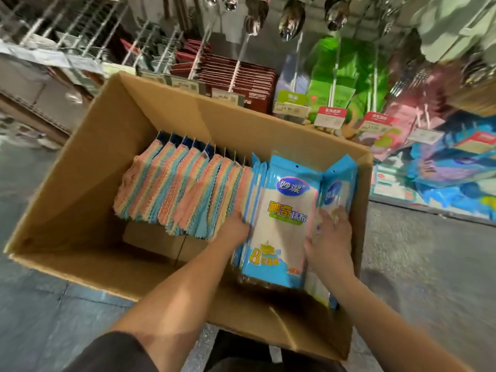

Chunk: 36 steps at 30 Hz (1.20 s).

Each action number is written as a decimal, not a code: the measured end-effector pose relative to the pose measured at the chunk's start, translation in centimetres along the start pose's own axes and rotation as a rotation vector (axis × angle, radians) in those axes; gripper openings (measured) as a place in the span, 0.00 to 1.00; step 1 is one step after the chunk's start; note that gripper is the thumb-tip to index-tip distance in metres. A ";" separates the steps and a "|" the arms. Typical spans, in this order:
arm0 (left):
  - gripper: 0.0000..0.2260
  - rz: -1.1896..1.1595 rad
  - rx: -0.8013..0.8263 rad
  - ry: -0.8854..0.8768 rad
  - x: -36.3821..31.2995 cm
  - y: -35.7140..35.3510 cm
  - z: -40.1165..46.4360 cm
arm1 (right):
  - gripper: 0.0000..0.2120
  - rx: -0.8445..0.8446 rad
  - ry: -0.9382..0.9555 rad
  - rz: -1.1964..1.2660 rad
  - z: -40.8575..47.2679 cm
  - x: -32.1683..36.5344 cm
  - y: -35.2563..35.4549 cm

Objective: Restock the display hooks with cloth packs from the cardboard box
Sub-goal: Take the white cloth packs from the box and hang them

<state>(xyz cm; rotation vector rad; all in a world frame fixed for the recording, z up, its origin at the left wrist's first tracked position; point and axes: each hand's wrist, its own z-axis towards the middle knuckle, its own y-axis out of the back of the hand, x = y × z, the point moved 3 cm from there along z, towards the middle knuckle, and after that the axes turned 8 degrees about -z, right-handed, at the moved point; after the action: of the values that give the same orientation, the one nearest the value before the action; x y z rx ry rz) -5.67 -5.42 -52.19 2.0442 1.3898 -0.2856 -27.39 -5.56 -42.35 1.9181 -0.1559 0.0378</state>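
Observation:
An open cardboard box (pixel 80 167) stands on the floor in front of me. Inside it, a row of pink, blue and yellow cloth packs (pixel 171 194) leans at the left, and several light-blue cloth packs (pixel 284 218) stand at the right. My left hand (pixel 233 226) reaches down between the two groups, its fingers behind the left edge of the front blue pack. My right hand (pixel 330 237) grips that pack's right edge, thumb on its face. Display hooks (pixel 239 57) with price tags jut out beyond the box.
Dark red packs (pixel 241 79) hang behind the box, green packs (pixel 338 84) and pink and blue goods (pixel 440 162) to the right. Metal ladles (pixel 291 17) hang above. Wire racks (pixel 67 25) fill the upper left. Grey floor (pixel 429 264) surrounds the box.

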 end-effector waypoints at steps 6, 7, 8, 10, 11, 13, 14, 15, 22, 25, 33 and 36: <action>0.13 0.022 -0.006 0.001 0.9 -0.7 1.7 | 0.39 0.035 -0.061 0.341 -0.3 0.2 -1.8; 0.13 0.036 -0.004 0.004 0.9 -0.8 1.9 | 0.40 0.057 -0.088 0.414 -0.3 0.3 -2.2; 0.13 0.055 0.001 0.006 0.9 -0.8 2.1 | 0.40 0.095 -0.140 0.496 -0.2 0.4 -2.8; 0.13 0.089 0.012 -0.001 1.0 -0.8 2.5 | 0.39 0.209 -0.203 0.533 0.0 0.9 -4.1; 0.15 0.097 0.020 -0.007 1.0 -0.7 2.6 | 0.35 0.244 -0.192 0.487 0.2 1.3 -4.6; 0.20 0.071 0.039 -0.004 1.5 -0.2 2.9 | 0.23 0.184 -0.152 0.435 0.8 2.0 -5.3; 0.22 0.045 0.046 0.003 1.7 0.1 2.9 | 0.19 0.147 -0.158 0.406 1.2 2.1 -5.8; 0.24 0.026 0.046 0.009 1.7 0.5 2.8 | 0.18 0.155 -0.208 0.375 1.5 2.0 -6.1; 0.11 -0.197 -0.097 -0.057 -0.6 4.8 -0.2 | 0.36 0.170 -0.542 0.423 3.1 1.2 -7.3; 0.08 -0.266 -0.104 -0.102 -1.6 7.5 -2.6 | 0.43 0.194 -0.555 0.463 3.1 1.5 -7.5; 0.05 -0.754 0.065 -0.102 -1.5 12.3 -6.6 | 0.37 0.254 -0.501 0.587 3.4 1.8 -7.8; 0.16 -0.891 0.169 -0.027 -0.8 10.8 -5.8 | 0.44 0.286 -0.599 0.752 4.2 -1.4 -12.9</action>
<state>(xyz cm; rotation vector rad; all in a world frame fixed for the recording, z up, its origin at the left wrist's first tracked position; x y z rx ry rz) 2.64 -4.99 -43.12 1.3991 2.2472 -0.8147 -27.37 -5.03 -55.98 1.9966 -1.3249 -0.0144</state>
